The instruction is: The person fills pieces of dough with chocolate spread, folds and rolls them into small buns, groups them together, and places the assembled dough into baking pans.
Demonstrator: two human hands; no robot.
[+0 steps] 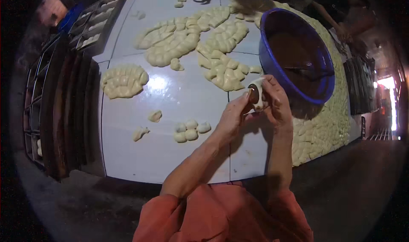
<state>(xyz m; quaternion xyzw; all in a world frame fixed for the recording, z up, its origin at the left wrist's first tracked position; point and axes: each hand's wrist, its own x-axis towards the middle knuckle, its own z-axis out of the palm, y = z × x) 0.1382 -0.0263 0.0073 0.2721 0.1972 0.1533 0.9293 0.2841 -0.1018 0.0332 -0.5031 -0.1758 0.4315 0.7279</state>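
My left hand [233, 114] and my right hand [277, 100] meet above the white tiled table, both closed on one small piece of pale dough [258, 83]. A lump of brown filling [254, 94] sits in the dough, glossy on its surface. The fingers partly hide the dough's lower part. Just beyond my right hand stands a blue basin [265, 56] with brown paste [294, 50] inside and a dark flat tool [300, 68] lying in it. To the left of my left forearm lies a small cluster of smooth dough balls [191, 134].
Dough pieces [172, 41] lie in joined groups across the table, another group [124, 81] at left. Two loose scraps [155, 116] lie nearer. Flattened dough pieces [319, 135] cover the right side. Stacked wooden trays [57, 110] stand left. Another person's arm [328, 18] shows at far right.
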